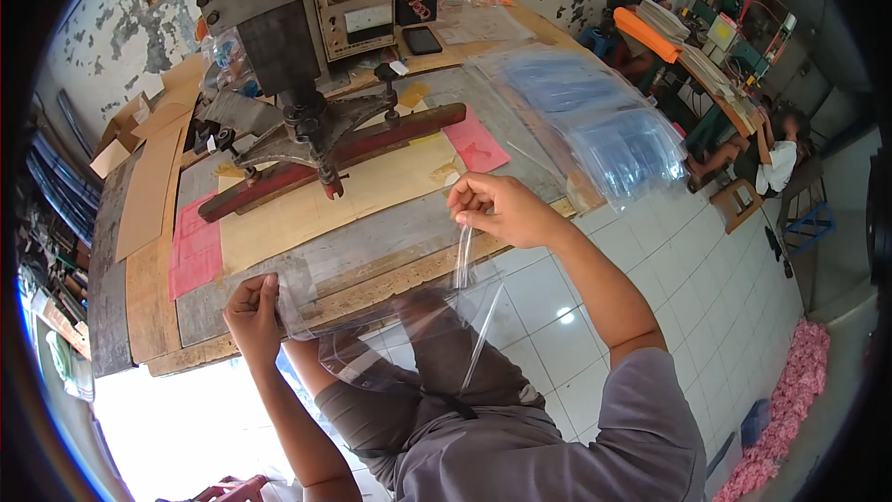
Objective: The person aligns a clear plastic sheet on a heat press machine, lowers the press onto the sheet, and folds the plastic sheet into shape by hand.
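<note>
A clear plastic sheet (376,316) hangs between my two hands, over my lap and the table's front edge. My left hand (253,316) is closed in a pinch on its left end. My right hand (502,209) is raised higher, fingers curled and closed on its gathered right end, where the film falls in shiny folds. Beyond the hands stands a press with a long red bar (372,151) above a yellowish sheet (325,214). Pink pieces (197,246) lie at both ends of that sheet on the grey work plate (279,270).
Stacked clear plastic pieces (595,121) cover the table's right side. A phone (422,40) lies by the machine's control box (358,0). Cardboard (153,186) is at the left. Two other people sit near machines at the far right. A pink heap (780,409) lies on the floor.
</note>
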### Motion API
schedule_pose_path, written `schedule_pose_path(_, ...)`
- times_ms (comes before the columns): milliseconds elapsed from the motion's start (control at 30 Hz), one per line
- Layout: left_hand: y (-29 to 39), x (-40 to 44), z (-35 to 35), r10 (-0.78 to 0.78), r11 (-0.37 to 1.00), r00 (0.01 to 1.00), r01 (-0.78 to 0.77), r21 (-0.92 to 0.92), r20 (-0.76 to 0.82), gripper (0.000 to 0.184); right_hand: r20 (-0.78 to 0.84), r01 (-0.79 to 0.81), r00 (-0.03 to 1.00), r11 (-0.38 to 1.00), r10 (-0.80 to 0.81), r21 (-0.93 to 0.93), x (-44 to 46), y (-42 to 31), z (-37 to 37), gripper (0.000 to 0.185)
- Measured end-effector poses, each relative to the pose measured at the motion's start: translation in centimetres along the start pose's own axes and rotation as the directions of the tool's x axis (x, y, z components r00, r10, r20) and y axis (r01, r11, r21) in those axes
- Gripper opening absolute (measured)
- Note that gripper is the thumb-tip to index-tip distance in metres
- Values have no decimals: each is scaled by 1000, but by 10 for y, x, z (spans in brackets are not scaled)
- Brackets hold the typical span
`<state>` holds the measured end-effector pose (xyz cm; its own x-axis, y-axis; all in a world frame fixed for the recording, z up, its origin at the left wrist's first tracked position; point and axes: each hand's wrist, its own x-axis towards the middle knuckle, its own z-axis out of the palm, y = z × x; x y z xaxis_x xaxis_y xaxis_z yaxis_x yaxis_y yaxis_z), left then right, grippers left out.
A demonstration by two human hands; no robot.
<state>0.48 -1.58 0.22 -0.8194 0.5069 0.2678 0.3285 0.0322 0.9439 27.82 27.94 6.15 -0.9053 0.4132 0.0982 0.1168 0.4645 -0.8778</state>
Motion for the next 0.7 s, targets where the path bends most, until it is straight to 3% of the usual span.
schedule_pose_path(700,0,-1,-1,-20,1000,1000,20,-15,13,22,-87,-24,996,999,26,24,3,5,7,14)
